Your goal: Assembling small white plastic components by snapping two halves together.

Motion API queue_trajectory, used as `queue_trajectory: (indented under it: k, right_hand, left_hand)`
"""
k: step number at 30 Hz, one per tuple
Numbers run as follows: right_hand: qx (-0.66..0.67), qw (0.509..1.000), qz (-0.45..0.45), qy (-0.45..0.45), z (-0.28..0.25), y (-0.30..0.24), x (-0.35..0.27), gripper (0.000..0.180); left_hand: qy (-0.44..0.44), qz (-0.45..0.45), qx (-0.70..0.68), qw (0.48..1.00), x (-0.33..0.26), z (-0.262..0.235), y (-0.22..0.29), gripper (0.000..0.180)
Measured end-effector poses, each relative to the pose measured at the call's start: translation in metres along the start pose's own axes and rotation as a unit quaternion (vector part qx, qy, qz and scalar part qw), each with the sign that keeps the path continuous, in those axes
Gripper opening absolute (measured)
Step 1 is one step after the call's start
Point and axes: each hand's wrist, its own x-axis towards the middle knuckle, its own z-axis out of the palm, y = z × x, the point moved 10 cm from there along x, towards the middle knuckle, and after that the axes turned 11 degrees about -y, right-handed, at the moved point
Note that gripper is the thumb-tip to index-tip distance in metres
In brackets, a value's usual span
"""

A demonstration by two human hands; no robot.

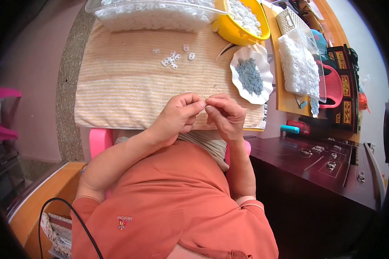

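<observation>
My left hand (183, 113) and my right hand (226, 115) meet over the near edge of a striped towel (129, 93). Thumb and forefinger are pinched on each, fingertips almost touching. Whatever lies between them is too small to make out. Ahead and to the left, several small white plastic pieces with dark holes (173, 59) are scattered on the cloth. A white wavy-rimmed dish (263, 88) stands to the right of my hands, holding a heap of small grey-blue pieces (250, 77). Dark pointed tweezers (224, 50) seem to lie by its far left rim.
A clear bin of white pieces (155, 17) and a yellow basin (242, 36) line the far side. Further right are a clear box of white pieces (300, 64) and a red plastic chair (331, 86). A dark cabinet surface with metal fittings (307, 162) flanks my right side.
</observation>
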Motion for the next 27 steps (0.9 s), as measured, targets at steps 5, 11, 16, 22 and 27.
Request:
queue_trajectory:
  k: [5,11,16,22,27]
  right_hand:
    - [-0.039,0.998,-0.038,0.017,0.004,-0.006,0.000,0.016]
    - [-0.048,0.997,-0.018,0.056,0.002,0.000,-0.002,0.010]
    - [-0.114,0.986,-0.053,0.112,-0.002,-0.016,-0.006,0.011]
    - [-0.410,0.880,-0.224,0.084,0.040,-0.075,-0.009,0.018]
    - [-0.439,0.875,-0.198,0.049,0.052,-0.059,-0.002,0.017]
  left_hand:
    - [0.007,-0.005,-0.011,1.000,0.000,0.001,0.000,0.012]
    - [0.005,0.013,-0.016,1.000,0.001,-0.001,0.002,0.012]
    - [0.075,0.053,-0.045,0.995,0.000,-0.016,0.003,0.025]
    - [0.022,0.101,-0.139,0.985,0.001,-0.008,0.008,0.038]
    - [-0.027,0.084,-0.143,0.986,0.000,0.006,0.005,0.044]
